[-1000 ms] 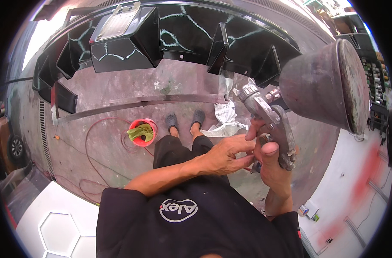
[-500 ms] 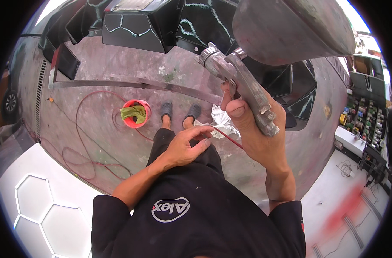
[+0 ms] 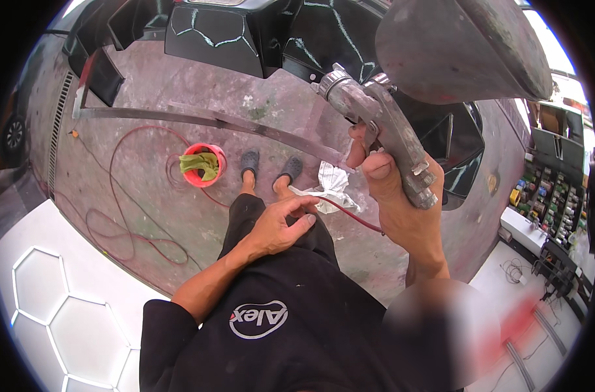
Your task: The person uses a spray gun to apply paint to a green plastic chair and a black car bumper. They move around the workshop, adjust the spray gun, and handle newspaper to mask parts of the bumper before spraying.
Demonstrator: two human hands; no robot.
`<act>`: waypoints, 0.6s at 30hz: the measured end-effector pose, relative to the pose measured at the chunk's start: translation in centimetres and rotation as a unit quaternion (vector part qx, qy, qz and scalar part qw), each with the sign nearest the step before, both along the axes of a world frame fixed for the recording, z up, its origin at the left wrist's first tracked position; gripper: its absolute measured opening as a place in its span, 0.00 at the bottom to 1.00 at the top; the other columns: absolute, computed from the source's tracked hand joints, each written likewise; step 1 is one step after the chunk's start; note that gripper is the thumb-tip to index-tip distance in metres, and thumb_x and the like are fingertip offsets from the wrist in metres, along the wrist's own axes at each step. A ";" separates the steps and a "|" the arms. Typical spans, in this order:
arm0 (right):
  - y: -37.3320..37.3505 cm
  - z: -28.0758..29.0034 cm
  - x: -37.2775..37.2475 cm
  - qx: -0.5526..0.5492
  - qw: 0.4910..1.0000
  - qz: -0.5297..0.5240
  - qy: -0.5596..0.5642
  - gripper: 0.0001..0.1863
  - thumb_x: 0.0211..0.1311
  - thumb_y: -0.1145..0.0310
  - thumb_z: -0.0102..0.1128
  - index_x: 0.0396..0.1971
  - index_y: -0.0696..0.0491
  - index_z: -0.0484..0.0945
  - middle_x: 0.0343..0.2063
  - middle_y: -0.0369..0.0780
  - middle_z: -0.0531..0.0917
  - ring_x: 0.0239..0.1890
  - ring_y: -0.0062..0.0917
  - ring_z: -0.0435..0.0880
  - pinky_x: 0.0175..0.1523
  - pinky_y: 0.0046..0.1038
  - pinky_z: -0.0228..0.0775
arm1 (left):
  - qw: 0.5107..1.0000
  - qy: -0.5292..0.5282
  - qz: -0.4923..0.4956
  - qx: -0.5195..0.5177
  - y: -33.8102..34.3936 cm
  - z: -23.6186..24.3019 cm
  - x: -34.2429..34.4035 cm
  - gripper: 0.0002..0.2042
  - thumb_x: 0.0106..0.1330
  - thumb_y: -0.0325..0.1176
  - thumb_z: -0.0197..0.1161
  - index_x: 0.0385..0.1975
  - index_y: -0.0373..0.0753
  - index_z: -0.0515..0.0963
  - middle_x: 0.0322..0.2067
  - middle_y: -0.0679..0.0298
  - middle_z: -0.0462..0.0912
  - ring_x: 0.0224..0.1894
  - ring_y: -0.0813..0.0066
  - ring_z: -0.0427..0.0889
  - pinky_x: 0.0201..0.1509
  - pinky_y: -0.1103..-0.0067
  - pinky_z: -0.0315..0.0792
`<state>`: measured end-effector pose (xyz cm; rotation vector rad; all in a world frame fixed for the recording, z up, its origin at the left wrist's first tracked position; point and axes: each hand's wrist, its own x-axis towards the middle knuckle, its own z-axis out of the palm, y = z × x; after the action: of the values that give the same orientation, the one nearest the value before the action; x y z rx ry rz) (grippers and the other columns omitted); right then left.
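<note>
My right hand point(image 3: 412, 202) is wrapped round the handle of a metal spray gun point(image 3: 397, 130), fingers at its trigger. A large grey paint cup point(image 3: 464, 55) sits on the gun, whose nozzle points up and left. From below the hand a red air hose point(image 3: 350, 215) runs left toward my left hand point(image 3: 281, 225). That hand hovers before my thighs, fingers loosely bent and thumb apart; it appears to hold nothing, though the hose passes close to its fingertips. Ahead stand black glossy panels point(image 3: 212, 55) with pale lines drawn on them.
A metal stand bar point(image 3: 180, 116) crosses low ahead of my feet. Near my left foot stands a red bucket point(image 3: 216, 178) with a yellow-green cloth point(image 3: 203, 164). Crumpled white sheeting point(image 3: 333, 183) lies by my right foot. The hose loops over the floor at left; shelved cans point(image 3: 552, 193) stand right.
My right hand and the spray gun have shifted slightly right and down in the picture. The left hand has barely moved. The view has tilted a little.
</note>
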<state>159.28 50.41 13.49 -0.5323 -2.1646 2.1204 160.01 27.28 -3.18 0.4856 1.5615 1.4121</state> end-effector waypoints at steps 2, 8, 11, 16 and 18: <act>0.1 -0.5 0.1 0.027 0.999 0.012 0.011 0.23 0.70 0.63 0.73 0.55 0.63 0.79 0.33 0.36 0.90 0.34 0.15 0.87 0.40 0.21 0.77 | 1.000 -0.008 0.003 -0.004 -0.2 -0.1 0.1 0.22 0.70 0.30 0.67 0.63 0.37 0.78 0.47 0.63 0.87 0.43 0.76 0.82 0.55 0.76 0.76; 0.4 -1.0 -0.2 0.052 0.998 0.025 0.035 0.22 0.70 0.64 0.73 0.55 0.62 0.79 0.33 0.36 0.90 0.33 0.15 0.85 0.41 0.21 0.77 | 1.000 -0.005 0.005 -0.004 -0.1 -0.1 0.0 0.21 0.69 0.30 0.67 0.62 0.36 0.78 0.46 0.62 0.86 0.42 0.75 0.83 0.54 0.76 0.76; 0.3 0.1 -0.4 0.039 0.999 0.015 0.028 0.22 0.71 0.64 0.72 0.55 0.63 0.79 0.33 0.36 0.90 0.34 0.15 0.86 0.41 0.21 0.78 | 1.000 -0.006 0.003 -0.006 -0.2 -0.1 0.0 0.21 0.69 0.30 0.67 0.62 0.36 0.78 0.46 0.62 0.86 0.42 0.75 0.83 0.54 0.76 0.76; -0.2 0.5 -0.9 0.017 1.000 0.008 0.004 0.22 0.71 0.62 0.72 0.54 0.62 0.79 0.33 0.35 0.90 0.35 0.13 0.85 0.42 0.20 0.77 | 1.000 -0.011 0.005 -0.013 -0.5 -0.4 0.3 0.21 0.69 0.31 0.67 0.62 0.36 0.78 0.47 0.62 0.87 0.42 0.74 0.83 0.54 0.75 0.76; 0.0 0.6 -1.3 0.045 0.999 0.009 0.000 0.21 0.71 0.62 0.72 0.53 0.62 0.80 0.33 0.34 0.89 0.34 0.11 0.83 0.41 0.19 0.76 | 1.000 -0.013 0.005 -0.015 -0.5 -0.3 0.2 0.21 0.69 0.31 0.67 0.62 0.36 0.78 0.47 0.62 0.87 0.42 0.74 0.83 0.55 0.75 0.76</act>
<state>157.93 50.37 14.06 -0.5062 -2.2606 2.0196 160.21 26.81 -3.47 0.4411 1.5648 1.3940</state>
